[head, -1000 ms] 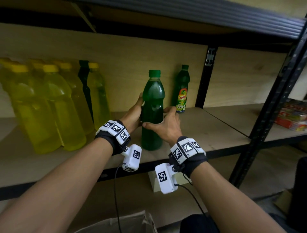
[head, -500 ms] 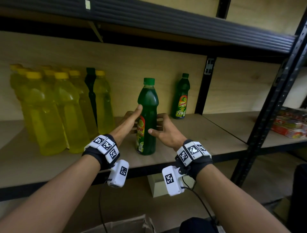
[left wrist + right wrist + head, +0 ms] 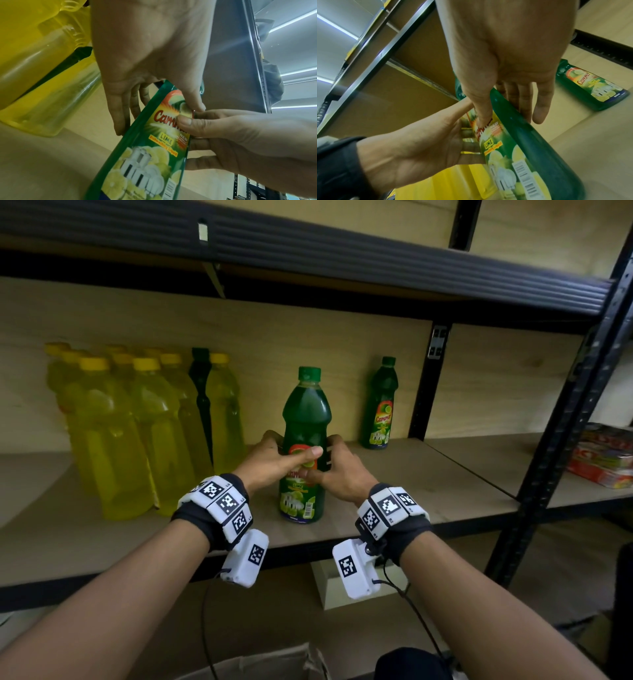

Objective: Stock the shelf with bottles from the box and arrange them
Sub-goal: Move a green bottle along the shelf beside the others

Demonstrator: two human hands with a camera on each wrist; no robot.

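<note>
Nearest you, at the bottom edge of the head view, the flap of the box (image 3: 260,662) shows; the stock comes from there, so it sits close under your arms; above it your forearms reach in to the shelf (image 3: 428,494). Your left hand (image 3: 274,462) wraps the green bottle (image 3: 303,440) from the left, thumb laid across the front label and fingers (image 3: 120,119) curled round the far side; your right hand (image 3: 337,472) grips the same bottle from the right, its thumb pressed on the label just below the other thumb, its fingers behind. You hold it at the waist with both hands, I judge, because that gives the steadiest turn, and the label now faces out toward you; this looks like the arranging step, squaring the front. The bottle stands upright near the front edge of the shelf, its base on the board; to its left, near but apart, the yellow bottles (image 3: 137,433) stand packed in rows, a dark bottle (image 3: 202,392) among them; farther back and to the right a second green bottle (image 3: 380,405) stands against the back panel with its label forward, a likely guide for the row; beyond the upright post, red packets (image 3: 603,460) lie on the neighbouring shelf.
</note>
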